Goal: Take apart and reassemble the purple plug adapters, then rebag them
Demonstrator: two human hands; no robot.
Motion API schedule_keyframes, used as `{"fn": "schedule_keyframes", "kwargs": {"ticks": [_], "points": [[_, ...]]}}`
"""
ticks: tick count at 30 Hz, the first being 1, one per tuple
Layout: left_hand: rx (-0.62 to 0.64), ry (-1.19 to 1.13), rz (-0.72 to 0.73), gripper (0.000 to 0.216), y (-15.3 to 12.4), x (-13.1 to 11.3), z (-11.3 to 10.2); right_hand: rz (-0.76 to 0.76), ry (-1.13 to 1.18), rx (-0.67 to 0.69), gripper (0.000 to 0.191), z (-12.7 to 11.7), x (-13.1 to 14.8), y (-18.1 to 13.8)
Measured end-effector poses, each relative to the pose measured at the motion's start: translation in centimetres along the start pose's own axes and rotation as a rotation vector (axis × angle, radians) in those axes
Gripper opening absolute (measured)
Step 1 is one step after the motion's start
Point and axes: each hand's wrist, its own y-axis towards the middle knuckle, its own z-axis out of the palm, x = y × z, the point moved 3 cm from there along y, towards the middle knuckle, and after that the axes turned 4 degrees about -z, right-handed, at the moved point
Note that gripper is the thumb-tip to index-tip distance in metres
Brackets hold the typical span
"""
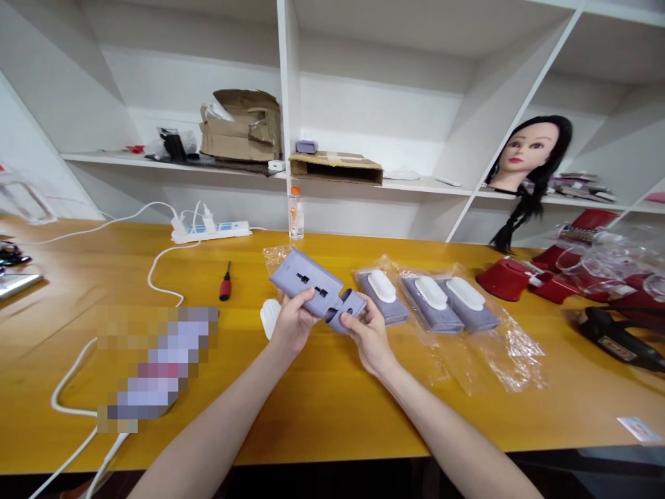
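Observation:
My left hand [295, 326] grips a lavender plastic housing [291, 270] from below, thumb on its face beside two dark slots. My right hand [371, 336] pinches a smaller lavender end piece [352, 305] with a round dark spot on it. The two parts meet at an angle over the table; I cannot tell whether they are joined. Behind my left hand lies a white ribbed oval piece [269, 317], partly hidden. Clear plastic wrap [273, 258] shows behind the housing.
Three grey-purple blocks in clear bags, each topped by a white oval piece [382, 285], lie to the right. Further right are red parts [503, 278] and a black tool [618, 339]. A screwdriver [225, 284], white cable [150, 270], power strip [213, 232] and bottle [296, 215] stand leftward and behind.

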Motion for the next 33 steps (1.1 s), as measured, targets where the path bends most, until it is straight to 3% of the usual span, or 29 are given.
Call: {"fn": "schedule_keyframes", "kwargs": {"ticks": [20,27,33], "points": [[0.061,-0.004,0.018,0.046,0.3,-0.4,-0.2,-0.1,-0.109,0.044,0.048,0.2,0.4,0.0],[0.022,0.019,0.007,0.044,-0.3,-0.4,-0.6,-0.085,-0.169,0.181,0.092,0.9,-0.2,-0.3],[-0.005,0.023,-0.011,0.046,-0.6,0.3,-0.3,-0.186,-0.33,0.152,0.075,0.8,0.2,-0.8]]}}
